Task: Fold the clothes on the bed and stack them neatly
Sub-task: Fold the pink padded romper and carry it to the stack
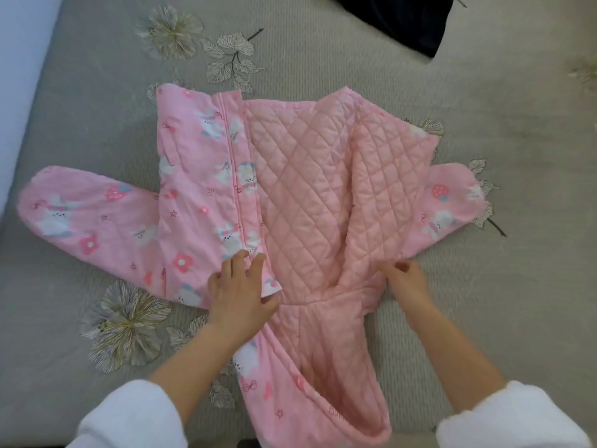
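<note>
The pink jacket (290,189) lies on its back in the middle of the bed (97,92), hood (323,367) towards me and hem away. That way I work from the collar and can see both fronts at once. The front on my left is closed over the body, printed side up, its zip (234,176) running straight up the middle. The front on my right is thrown back, so the quilted lining shows. Both sleeves are splayed out flat to the sides, which leaves them ready to be turned in once the fronts meet.

My left hand (237,289) lies flat on the closed front just beside the collar, fingers spread across the print. It pins that panel so it will not slide while I deal with the other side. My thumb sits at the panel's edge, and it may be tucked under the fabric, though I cannot tell from here. My right hand (405,281) has its fingers bunched and pinches the edge of the open front near the collar, because that is the corner I need to carry across to the zip.

I judge the fold barely begun, with the jacket laid out but not yet closed. A dark garment (403,21) waits at the far edge of the bed, well apart from this one.
</note>
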`<state>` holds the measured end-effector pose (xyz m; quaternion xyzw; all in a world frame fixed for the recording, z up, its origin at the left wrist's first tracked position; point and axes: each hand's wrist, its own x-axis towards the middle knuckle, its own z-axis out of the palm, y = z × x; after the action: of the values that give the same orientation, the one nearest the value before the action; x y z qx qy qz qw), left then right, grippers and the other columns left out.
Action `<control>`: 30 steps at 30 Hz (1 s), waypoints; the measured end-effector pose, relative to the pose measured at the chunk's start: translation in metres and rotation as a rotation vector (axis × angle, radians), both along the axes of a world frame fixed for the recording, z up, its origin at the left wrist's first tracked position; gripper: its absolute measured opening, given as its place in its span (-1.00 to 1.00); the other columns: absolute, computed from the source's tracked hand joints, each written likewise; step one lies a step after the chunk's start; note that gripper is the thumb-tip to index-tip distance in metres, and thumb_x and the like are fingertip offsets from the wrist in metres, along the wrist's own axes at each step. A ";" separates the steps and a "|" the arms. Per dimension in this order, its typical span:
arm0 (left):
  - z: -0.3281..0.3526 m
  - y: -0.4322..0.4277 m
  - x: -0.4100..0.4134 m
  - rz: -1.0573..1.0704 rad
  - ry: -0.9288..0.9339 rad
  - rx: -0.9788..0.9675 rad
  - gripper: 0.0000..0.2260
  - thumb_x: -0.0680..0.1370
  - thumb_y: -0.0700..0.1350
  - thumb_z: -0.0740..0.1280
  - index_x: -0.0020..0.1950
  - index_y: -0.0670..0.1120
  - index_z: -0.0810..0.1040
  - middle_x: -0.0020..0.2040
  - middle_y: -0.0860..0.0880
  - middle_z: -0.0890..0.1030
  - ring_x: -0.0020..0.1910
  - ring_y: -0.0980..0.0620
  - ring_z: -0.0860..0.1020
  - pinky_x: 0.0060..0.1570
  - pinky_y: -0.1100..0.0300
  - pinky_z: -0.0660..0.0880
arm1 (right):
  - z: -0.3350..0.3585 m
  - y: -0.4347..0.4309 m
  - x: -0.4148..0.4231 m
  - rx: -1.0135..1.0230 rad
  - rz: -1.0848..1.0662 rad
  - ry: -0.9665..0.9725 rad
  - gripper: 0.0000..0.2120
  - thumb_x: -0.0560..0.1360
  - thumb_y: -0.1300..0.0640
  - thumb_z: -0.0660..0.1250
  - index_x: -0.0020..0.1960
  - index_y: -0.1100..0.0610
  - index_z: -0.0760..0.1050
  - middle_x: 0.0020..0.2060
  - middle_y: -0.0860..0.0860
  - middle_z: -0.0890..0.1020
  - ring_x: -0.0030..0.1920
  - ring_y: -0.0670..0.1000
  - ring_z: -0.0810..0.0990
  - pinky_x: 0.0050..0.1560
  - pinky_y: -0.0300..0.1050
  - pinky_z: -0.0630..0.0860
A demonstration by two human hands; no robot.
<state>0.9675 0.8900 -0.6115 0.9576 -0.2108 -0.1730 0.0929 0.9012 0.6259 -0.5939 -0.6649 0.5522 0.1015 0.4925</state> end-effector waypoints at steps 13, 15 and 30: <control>0.026 0.030 0.017 0.077 0.453 -0.127 -0.25 0.43 -0.17 0.24 0.55 0.12 -0.01 0.40 0.02 0.34 0.34 -0.05 0.38 0.20 0.10 0.40 | 0.065 0.060 0.100 -0.196 0.590 -0.431 -0.48 0.41 0.22 0.30 0.36 0.04 0.37 -0.20 0.02 0.58 -0.32 -0.08 0.47 -0.25 -0.30 0.40; 0.023 0.038 0.017 0.038 0.486 -0.111 -0.22 0.40 -0.19 0.27 0.54 0.13 0.03 0.37 0.02 0.38 0.31 -0.03 0.42 0.18 0.09 0.42 | 0.053 0.080 0.119 -0.033 0.784 -0.322 -0.43 0.45 0.21 0.27 0.43 0.05 0.21 -0.28 -0.06 0.50 -0.37 -0.11 0.43 -0.36 -0.29 0.36; -0.004 0.034 -0.002 0.186 0.460 -0.238 -0.45 0.49 0.05 0.23 0.48 0.17 0.19 0.13 0.11 0.44 0.09 0.04 0.51 0.03 0.06 0.47 | 0.030 0.071 0.006 -0.121 1.011 -0.080 -0.57 0.53 -0.14 0.24 0.38 -0.14 0.34 -0.17 -0.21 0.53 -0.01 -0.07 0.57 -0.07 -0.22 0.38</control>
<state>0.9652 0.9241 -0.6159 0.8907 -0.1143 -0.3506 0.2658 0.9073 0.6973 -0.5644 -0.8797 0.1468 0.2694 0.3633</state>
